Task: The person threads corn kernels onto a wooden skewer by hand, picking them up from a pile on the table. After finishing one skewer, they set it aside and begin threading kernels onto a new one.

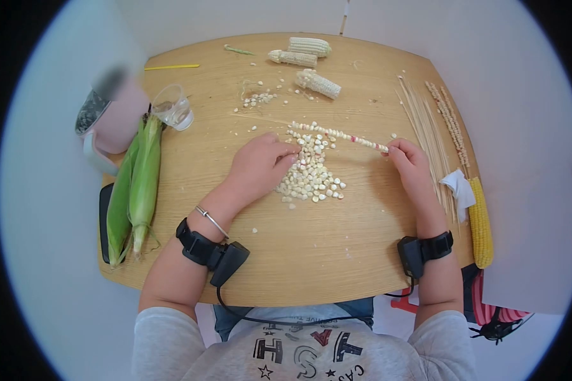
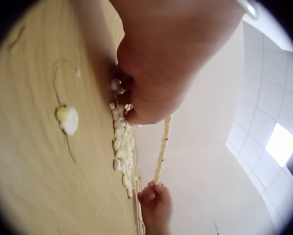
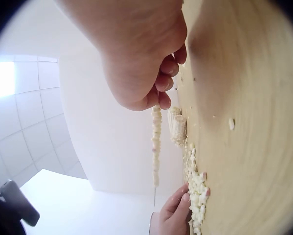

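My right hand (image 1: 408, 162) pinches one end of a wooden skewer threaded with a row of corn kernels (image 1: 343, 134). This skewer slants up leftward over the pile of loose kernels (image 1: 314, 174), and its bare tip reaches past the threaded row. At the pile's left side is my left hand (image 1: 260, 165), its fingertips down among the kernels and thumb and forefinger slightly apart. In the left wrist view the left hand (image 2: 158, 68) partly covers the pile, which hides its fingertips. The right wrist view shows the right fingers (image 3: 167, 81) curled at the skewer's end.
Stripped cobs (image 1: 318, 84) lie at the back. Bare skewers (image 1: 422, 133), filled skewers (image 1: 448, 120), a white tissue (image 1: 459, 187) and a yellow cob (image 1: 480, 222) line the right edge. Husked ears (image 1: 145, 178), a clear cup (image 1: 173, 108) and a pink pot (image 1: 117, 120) stand left.
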A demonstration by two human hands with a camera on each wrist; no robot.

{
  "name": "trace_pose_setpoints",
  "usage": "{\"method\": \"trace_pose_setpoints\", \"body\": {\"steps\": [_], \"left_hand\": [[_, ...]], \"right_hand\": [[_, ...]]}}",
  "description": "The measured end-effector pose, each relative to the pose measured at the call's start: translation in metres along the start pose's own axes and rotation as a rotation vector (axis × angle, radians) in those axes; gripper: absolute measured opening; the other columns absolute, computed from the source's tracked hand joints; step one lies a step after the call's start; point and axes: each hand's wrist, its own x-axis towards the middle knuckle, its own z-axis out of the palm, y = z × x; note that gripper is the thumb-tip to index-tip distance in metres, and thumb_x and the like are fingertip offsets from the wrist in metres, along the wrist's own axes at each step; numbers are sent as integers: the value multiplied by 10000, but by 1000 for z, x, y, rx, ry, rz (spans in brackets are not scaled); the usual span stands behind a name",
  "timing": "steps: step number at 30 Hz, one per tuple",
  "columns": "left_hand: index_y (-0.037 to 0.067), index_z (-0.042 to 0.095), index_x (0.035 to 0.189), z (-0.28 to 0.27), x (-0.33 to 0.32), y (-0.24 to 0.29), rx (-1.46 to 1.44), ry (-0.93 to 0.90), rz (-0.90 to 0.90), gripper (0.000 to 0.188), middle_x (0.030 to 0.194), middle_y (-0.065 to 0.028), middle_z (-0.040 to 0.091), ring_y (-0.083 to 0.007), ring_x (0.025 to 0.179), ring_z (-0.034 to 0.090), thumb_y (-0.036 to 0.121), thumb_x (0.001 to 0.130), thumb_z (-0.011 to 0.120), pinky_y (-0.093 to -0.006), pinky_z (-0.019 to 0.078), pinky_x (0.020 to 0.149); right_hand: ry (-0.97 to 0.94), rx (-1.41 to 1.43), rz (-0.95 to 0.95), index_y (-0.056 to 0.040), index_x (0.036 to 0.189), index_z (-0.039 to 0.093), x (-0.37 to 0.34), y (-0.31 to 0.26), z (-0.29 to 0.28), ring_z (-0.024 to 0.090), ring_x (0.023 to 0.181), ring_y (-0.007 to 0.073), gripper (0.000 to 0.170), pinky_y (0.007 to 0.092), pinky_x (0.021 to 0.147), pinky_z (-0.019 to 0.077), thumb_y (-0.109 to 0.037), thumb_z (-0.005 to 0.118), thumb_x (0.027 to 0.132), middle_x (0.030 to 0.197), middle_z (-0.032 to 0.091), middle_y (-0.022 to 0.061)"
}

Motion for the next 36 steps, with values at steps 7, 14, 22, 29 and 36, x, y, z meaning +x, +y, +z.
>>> {"method": "trace_pose_setpoints", "body": {"steps": [7,14,22,29,36], "left_hand": [[38,599,803,3,0,-7,-173,33,-45,98,675,-42,468,-132,594,459,111,738,600,-248,380,530],[55,550,821,-7,-1,-14,-948,65,-423,95,688,8,525,-36,551,436,86,743,594,-164,349,470],[55,529,826,-14,-1,-23,-1183,-10,-387,106,743,-40,569,-45,572,462,51,728,569,-163,362,482],[-19,545,952,-17,0,-31,-1379,36,-494,213,777,-82,568,-77,588,480,17,748,497,-182,389,499],[-40,509,991,-16,0,-44,-1542,166,-564,232,828,-111,575,-119,654,524,35,780,447,-228,444,578]], "right_hand": [[-15,-32,6,5,745,564,1,5,-2,424,590,46,162,200,527,333,-133,500,801,635,517,-15],[-8,-53,13,7,752,565,0,0,-5,436,608,49,152,199,547,345,-120,495,798,649,525,-12],[-2,-49,98,6,763,570,1,-4,-10,420,606,41,150,193,542,332,-119,496,799,654,514,-25],[23,-44,113,-1,743,571,2,-3,-14,412,602,36,155,190,535,319,-124,493,797,641,505,-29],[8,-48,90,-2,734,572,3,4,-16,413,595,37,151,191,529,321,-119,497,791,636,510,-26]]}}
